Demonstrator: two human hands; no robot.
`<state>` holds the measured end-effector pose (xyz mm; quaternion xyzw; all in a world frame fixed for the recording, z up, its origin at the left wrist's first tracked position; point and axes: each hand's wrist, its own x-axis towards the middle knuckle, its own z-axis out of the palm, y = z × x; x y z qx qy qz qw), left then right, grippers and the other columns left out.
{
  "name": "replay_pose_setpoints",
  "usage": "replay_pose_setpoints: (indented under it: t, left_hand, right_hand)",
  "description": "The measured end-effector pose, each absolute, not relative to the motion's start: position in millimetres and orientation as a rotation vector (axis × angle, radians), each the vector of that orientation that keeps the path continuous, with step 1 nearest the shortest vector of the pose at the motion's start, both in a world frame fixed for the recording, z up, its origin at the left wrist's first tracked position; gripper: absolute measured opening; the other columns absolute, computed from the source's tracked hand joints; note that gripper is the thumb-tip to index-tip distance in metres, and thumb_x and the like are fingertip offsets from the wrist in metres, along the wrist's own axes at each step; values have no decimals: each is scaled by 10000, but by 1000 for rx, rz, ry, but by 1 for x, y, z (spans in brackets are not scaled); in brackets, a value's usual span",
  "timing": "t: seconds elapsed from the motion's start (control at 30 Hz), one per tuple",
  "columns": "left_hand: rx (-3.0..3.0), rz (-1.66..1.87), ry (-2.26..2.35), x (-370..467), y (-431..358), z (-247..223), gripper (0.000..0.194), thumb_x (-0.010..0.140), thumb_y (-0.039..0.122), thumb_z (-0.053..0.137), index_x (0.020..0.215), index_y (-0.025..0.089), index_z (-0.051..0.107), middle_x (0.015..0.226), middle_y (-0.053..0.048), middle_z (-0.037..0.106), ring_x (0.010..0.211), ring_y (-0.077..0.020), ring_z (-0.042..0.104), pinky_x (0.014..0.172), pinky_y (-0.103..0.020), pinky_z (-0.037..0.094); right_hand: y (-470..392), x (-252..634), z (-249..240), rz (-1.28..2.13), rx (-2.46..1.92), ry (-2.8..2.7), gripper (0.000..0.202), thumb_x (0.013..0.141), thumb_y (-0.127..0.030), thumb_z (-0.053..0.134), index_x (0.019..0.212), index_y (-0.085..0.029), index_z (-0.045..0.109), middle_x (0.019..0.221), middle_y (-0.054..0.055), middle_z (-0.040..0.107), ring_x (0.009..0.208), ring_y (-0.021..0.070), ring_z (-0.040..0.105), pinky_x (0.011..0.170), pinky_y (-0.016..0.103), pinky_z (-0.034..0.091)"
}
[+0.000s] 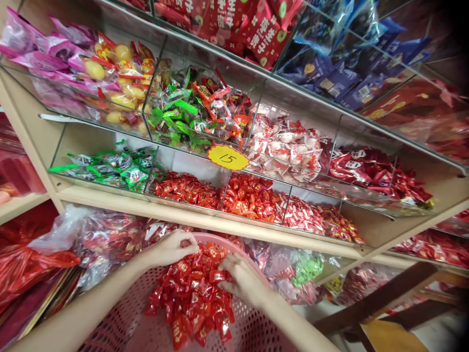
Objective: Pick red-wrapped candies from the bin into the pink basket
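Over the pink basket (122,298), the left hand (176,248) and right hand (244,281) each have a half-curled grip at the red candies (198,288) heaped inside; fingertips partly hidden, I cannot tell whether either holds any. Basket's near side: cut off. It partly blocks bagged sweets (293,271) under 1 shelf board (176,214).

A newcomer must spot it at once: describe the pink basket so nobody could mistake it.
Find the pale wooden shelf unit across the upper view. Below its long front board, the pink basket shows with the left hand and right hand at the red-wrapped candies inside. Its wall is pierced with holes, unlike the crumpled plastic bags beside it.
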<state>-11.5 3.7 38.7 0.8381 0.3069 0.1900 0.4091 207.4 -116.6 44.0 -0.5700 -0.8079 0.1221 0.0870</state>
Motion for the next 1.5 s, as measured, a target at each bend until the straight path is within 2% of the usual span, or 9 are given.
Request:
replay_pose_setpoints:
  t: [0.33, 0.47, 0.53, 0.67, 0.8, 0.93, 1.1, 1.3, 1.5]
  left_hand:
    - [2157, 511, 751, -14, 6, 34, 245, 814, 349, 480, 788, 160, 633, 820, -13, 661, 782, -147, 578, 740, -237, 412]
    - [2173, 500, 768, -14, 8, 32, 252, 813, 367, 478, 802, 169, 634, 844, -10, 659, 801, -148, 573, 753, -241, 409]
    - [2180, 488, 775, -13, 7, 33, 251, 810, 366, 482, 797, 169, 637, 840, -10, 660, 795, -150, 572, 749, -242, 406]
    - [2179, 497, 778, -12, 6, 35, 248, 814, 362, 485, 788, 169, 639, 826, -5, 660, 791, -150, 570, 741, -238, 396]
    - [2191, 512, 769, -13, 8, 33, 245, 816, 357, 488, 792, 168, 643, 823, -5, 663, 781, -145, 569, 730, -232, 389]
    - [2189, 517, 771, -13, 8, 32, 243, 814, 353, 491, 786, 168, 646, 813, -5, 663, 771, -145, 567, 722, -232, 390]
    - [2167, 519, 762, -13, 8, 31, 248, 814, 355, 487, 797, 165, 644, 807, -8, 660, 758, -142, 565, 710, -230, 398]
    - [2156, 509, 763, -12, 7, 33, 252, 811, 359, 488, 791, 160, 640, 800, -11, 657, 755, -144, 566, 711, -234, 407]
    - [2114, 493, 757, -12, 7, 35, 257, 807, 375, 493, 797, 165, 642, 833, -11, 664, 795, -156, 577, 749, -245, 415]
  right_hand:
    - [-113, 209, 40, 257, -1751, -2449, 271, 723, -302, 679, 954, -215, 568, 977, 41, 576, 925, 209, 511, 774, 304, 405]
    - [-97, 219, 71, 156, -1648, -2350, 221, 800, -334, 596, 965, -189, 574, 951, 63, 594, 910, 204, 516, 784, 315, 401]
    - [-82, 227, 94, 71, -1610, -2285, 161, 840, -310, 543, 922, -177, 578, 899, 62, 599, 863, 190, 521, 768, 308, 400]
    - [-49, 244, 133, -163, -1646, -2240, 90, 842, -207, 525, 900, -178, 587, 881, 52, 587, 850, 180, 501, 761, 289, 386]
    - [-24, 253, 147, -328, -1771, -2342, 239, 807, -74, 487, 975, -192, 607, 933, 62, 556, 889, 181, 476, 756, 273, 362]
    - [-12, 251, 146, -346, -1837, -2469, 362, 778, -39, 477, 1063, -223, 605, 964, 68, 531, 915, 190, 463, 725, 275, 345]
    - [-7, 245, 142, -383, -1885, -2515, 362, 771, -44, 500, 1047, -248, 614, 958, 69, 519, 914, 206, 450, 705, 286, 334]
    - [-6, 247, 145, -458, -1779, -2526, 202, 798, -124, 540, 962, -208, 625, 999, 68, 546, 910, 202, 464, 719, 293, 346]
    - [-41, 232, 147, -257, -1473, -2185, 219, 878, -204, 467, 1076, -203, 561, 1042, 68, 567, 956, 192, 488, 825, 325, 381]
